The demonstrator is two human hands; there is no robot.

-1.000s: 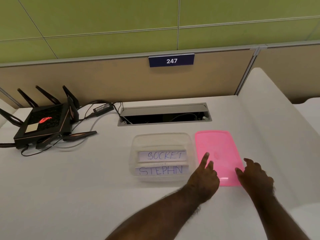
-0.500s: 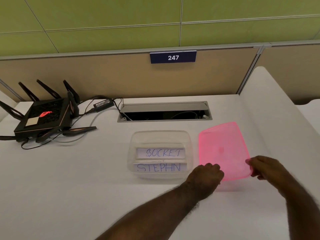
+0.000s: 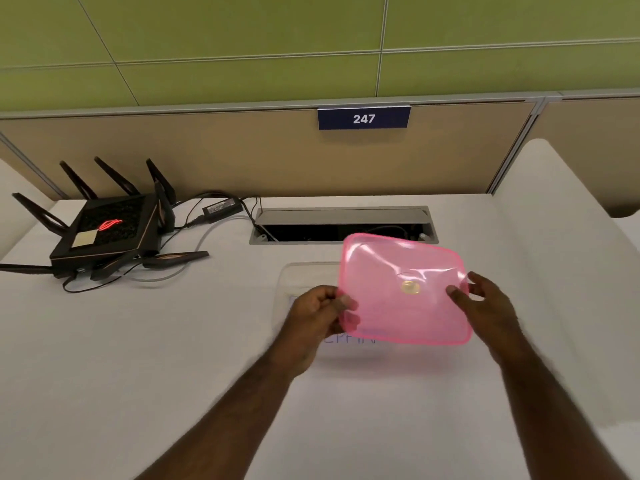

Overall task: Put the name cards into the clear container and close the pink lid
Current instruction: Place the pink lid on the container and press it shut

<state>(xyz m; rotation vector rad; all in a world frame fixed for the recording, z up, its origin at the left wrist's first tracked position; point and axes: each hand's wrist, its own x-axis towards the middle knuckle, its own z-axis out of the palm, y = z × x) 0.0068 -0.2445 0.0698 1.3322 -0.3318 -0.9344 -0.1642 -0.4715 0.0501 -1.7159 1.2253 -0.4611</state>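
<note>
I hold the translucent pink lid [image 3: 405, 289] in the air with both hands, tilted, above the right part of the clear container [image 3: 304, 271]. My left hand [image 3: 315, 317] pinches the lid's left edge. On the right edge sits my right hand [image 3: 485, 303]. The container stands on the white desk, mostly hidden behind the lid and my left hand. Of the name cards inside, only a strip of blue handwriting [image 3: 349, 339] shows below the lid.
A black router [image 3: 104, 233] with several antennas and its cables sits at the back left. An open cable tray [image 3: 343, 226] is set into the desk behind the container. A beige partition with a "247" sign [image 3: 363, 118] closes the back.
The lid lay flat on the desk to the right of the container. Both hands took its edges, lifted it and carried it left over the container, hiding the cards.
</note>
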